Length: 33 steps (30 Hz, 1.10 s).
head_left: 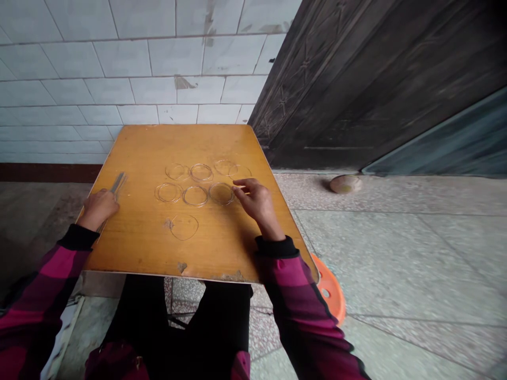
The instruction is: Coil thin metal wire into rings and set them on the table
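Note:
Several thin wire rings lie in loose rows on the wooden table (146, 243). My right hand (255, 200) is over the right end of the nearer row. Its thumb and forefinger come together at the edge of a coiled wire ring (222, 205); the exact contact is hard to see. To the left of that lies another wire ring (195, 206), and a single wire loop (184, 239) lies closer to me. At the table's left edge, my left hand (100, 207) is closed round a narrow, flat grey strip-like tool (118, 182); the palm hides part of it.
A white tiled wall (122, 89) stands behind the table. To the right is a dark carved wooden panel (336, 95). A rounded pale object (346, 183) lies on the floor, and an orange stool (331, 290) shows beneath the table's right corner.

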Tool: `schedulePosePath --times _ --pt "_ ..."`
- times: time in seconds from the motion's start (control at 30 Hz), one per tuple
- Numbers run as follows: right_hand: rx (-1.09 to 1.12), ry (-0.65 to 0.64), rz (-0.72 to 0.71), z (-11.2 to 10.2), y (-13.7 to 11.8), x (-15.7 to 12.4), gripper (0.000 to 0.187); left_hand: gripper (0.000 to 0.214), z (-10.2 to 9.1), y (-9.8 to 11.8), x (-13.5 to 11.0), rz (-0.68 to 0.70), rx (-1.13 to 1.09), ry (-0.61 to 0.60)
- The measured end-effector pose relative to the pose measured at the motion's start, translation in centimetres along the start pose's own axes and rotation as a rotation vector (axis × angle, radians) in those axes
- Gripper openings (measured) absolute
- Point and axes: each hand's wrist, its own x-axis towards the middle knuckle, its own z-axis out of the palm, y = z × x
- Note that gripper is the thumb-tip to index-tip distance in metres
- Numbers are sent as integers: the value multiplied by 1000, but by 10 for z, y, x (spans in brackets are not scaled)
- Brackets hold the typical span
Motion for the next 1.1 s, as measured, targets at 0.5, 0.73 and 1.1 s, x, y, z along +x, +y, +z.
schedulePosePath --times 0.5,0.73,1.1 --pt "31 -47 -23 3 -2 -2 31 10 -14 17 -24 138 -559 -7" --pt "148 -23 -184 16 -30 -17 25 18 -10 91 -35 383 -1603 -358" --pt "321 -142 -765 30 -63 -49 32 18 27 163 -43 431 -2063 -660"
